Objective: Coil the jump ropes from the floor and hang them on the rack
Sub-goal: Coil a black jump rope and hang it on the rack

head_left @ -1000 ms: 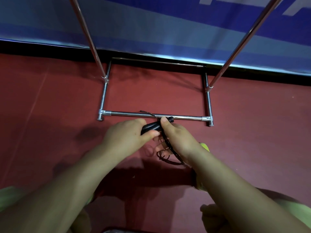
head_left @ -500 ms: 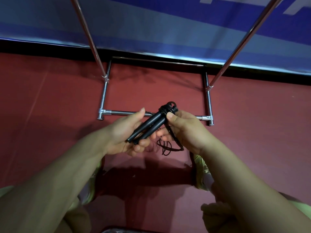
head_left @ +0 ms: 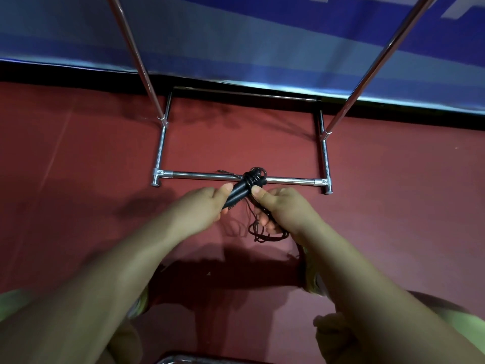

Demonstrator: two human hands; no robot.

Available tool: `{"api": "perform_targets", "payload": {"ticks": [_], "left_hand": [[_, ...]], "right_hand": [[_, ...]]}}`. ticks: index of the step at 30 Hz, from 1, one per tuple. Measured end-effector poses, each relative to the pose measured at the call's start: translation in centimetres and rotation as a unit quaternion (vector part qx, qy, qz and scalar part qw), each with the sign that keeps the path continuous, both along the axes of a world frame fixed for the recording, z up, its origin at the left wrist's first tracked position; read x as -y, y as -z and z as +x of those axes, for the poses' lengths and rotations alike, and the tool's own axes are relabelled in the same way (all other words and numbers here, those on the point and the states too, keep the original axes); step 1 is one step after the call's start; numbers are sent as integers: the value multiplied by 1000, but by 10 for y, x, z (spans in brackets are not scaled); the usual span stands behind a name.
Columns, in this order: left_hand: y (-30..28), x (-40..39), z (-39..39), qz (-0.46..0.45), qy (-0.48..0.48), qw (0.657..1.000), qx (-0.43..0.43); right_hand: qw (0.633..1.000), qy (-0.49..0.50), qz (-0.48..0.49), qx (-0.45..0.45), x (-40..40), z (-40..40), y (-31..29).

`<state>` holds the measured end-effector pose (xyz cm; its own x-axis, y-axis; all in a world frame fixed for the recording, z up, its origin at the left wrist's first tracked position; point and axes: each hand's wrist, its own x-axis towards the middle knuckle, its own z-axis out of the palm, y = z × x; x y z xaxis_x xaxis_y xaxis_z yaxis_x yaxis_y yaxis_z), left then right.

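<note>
Since half a second ago I see the black handles (head_left: 240,191) tip further away from me, so their wrapped end now overlaps the rack's (head_left: 210,176) near chrome bar, and the left thumb has come up against their side.

Nearest to me, both forearms reach forward from the bottom corners, with green clothing at either edge and a bit of shiny metal at the very bottom that I cannot identify. The left hand (head_left: 199,208) is curled around the lower part of the paired handles, gripping them. The right hand (head_left: 282,207) is closed on the cord (head_left: 265,231), thumb pressed just beside the handles; loose dark loops hang out under its fingers above the red floor (head_left: 78,179). So the jump rope sits in my two hands, above the floor, not on the rack. Several turns of cord are wound tightly around the handles' far end.

Beyond the hands the rack's base frame rests on the floor, two slanted chrome uprights rising from its side rails. Farthest back runs a blue banner (head_left: 262,35) above a black strip. I see no container holding anything.
</note>
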<state>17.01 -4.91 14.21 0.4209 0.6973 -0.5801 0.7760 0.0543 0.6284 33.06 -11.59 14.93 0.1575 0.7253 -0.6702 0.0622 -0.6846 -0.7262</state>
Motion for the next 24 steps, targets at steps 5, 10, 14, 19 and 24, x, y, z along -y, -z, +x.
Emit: {"api": "perform_targets", "payload": {"ticks": [5,10,14,19,24], "left_hand": [[-4,2,-2,93,79,987,-102],[-12,6,-2,198,140,959,-145],[-10,8,-2,277,176,930,-164],[-6,4,-6,208,128,962,-119],[-16,-6,-6,-172,-31,980,96]], "right_hand": [[996,42,-38,-74,-3,-3,-2],[993,31,-69,-92,-4,-4,1],[992,61,-37,-108,-2,-7,5],[993,54,51,-97,-2,-5,2],[990,31,100,-94,-4,3,1]]}}
